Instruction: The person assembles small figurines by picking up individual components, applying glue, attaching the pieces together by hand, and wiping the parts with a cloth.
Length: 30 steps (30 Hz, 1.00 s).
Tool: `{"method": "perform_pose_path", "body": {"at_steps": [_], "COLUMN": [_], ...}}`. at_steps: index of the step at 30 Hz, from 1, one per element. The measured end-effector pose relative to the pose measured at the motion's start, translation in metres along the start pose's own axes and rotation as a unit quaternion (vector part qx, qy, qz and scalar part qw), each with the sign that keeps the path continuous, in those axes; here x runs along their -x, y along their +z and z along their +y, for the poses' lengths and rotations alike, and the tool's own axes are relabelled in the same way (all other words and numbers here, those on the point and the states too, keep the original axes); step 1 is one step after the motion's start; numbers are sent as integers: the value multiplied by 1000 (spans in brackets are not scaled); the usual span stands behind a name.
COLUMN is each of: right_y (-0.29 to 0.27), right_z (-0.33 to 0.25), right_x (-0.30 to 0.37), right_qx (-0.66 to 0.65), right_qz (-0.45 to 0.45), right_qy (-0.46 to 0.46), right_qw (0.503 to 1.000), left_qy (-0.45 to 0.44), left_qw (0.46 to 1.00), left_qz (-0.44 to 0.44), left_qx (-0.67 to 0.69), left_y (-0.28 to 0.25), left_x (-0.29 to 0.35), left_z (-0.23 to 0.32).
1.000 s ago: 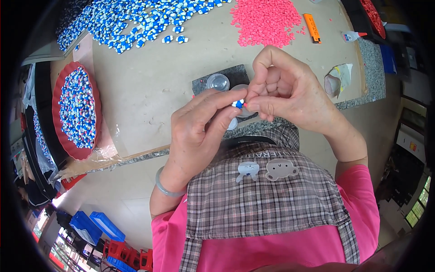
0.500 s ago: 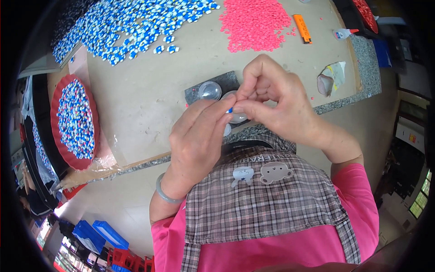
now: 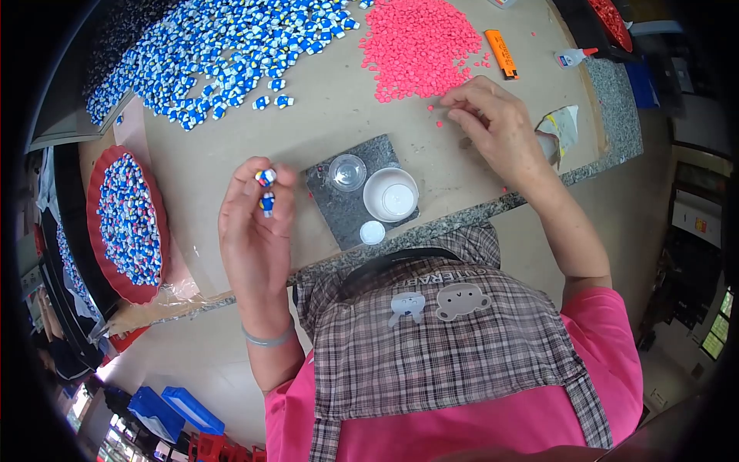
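Tan paper covers most of a granite-edged bench (image 3: pixel 192 200), with tiled floor (image 3: pixel 208 350) showing on the near side. On the left of it sits a red scalloped dish (image 3: pixel 94 204) full of small blue, white and pink pieces. Far left spreads a heap of blue-and-white pieces (image 3: pixel 231 50), and to its right lies a pile of pink pieces (image 3: pixel 419 50).

The left hand (image 3: pixel 254 212) is raised right of the dish, its fingers bent and closed on 2 blue-and-white pieces (image 3: pixel 267 204): 1 at the fingertips, showing a touch of red, and 1 just nearer. The right hand (image 3: pixel 496 127) reaches to the near edge of the pink pile, thumb and forefinger slightly parted; I cannot tell whether they touch a pink piece. Just left of those fingers, 2 loose pink pieces lie on the paper.

Between the hands, a dark stone slab (image 3: pixel 327 204) carries a clear cup (image 3: pixel 348 172), a white bowl (image 3: pixel 371 189) and a small white disc (image 3: pixel 372 232) at its near edge. Far right are an orange box (image 3: pixel 502 55) and a red-tipped bottle (image 3: pixel 571 58).
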State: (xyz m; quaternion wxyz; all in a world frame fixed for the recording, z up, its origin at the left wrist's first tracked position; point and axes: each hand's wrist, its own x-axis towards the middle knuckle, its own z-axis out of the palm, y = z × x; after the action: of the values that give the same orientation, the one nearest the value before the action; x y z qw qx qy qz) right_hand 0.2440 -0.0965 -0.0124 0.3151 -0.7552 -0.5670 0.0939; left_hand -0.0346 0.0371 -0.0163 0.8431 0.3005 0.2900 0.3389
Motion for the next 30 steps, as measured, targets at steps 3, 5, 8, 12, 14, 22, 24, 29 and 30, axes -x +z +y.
{"method": "perform_pose_path", "body": {"at_steps": [3,5,8,12,14,22,24,29,30], "right_y": [7,5,1,2,6,9,8,4,2], "right_z": [-3,-2,-2,-8,-5,-10,-13,-7,-7], "right_x": [-1,0,4,8,8,3,2,0,1], "right_qx": [19,45,47,45,52,122,170,144,130], "right_qz": [-9,-25,-28,-37,-26,-18,-28,-42,-45], "right_qy": [-3,-17,-36,-37,-58,-147,-150,-144,-129], "right_qw": [1000,999,998,998,997,981,974,978,982], "left_qy": [-7,6,26,49,59,107,172,228,244], "left_qw": [998,999,996,980,970,893,850,750,721], "left_qz": [-13,0,14,31,39,54,34,9,-6], "left_qx": [59,32,-85,-192,-232,-433,-497,-621,-649], "left_y": [-8,-11,-16,-17,-17,-18,-27,-8,-7], "left_x": [-6,-10,-21,-39,-48,-62,-73,-75,-77], "left_z": [4,8,14,21,21,24,17,19,19]}}
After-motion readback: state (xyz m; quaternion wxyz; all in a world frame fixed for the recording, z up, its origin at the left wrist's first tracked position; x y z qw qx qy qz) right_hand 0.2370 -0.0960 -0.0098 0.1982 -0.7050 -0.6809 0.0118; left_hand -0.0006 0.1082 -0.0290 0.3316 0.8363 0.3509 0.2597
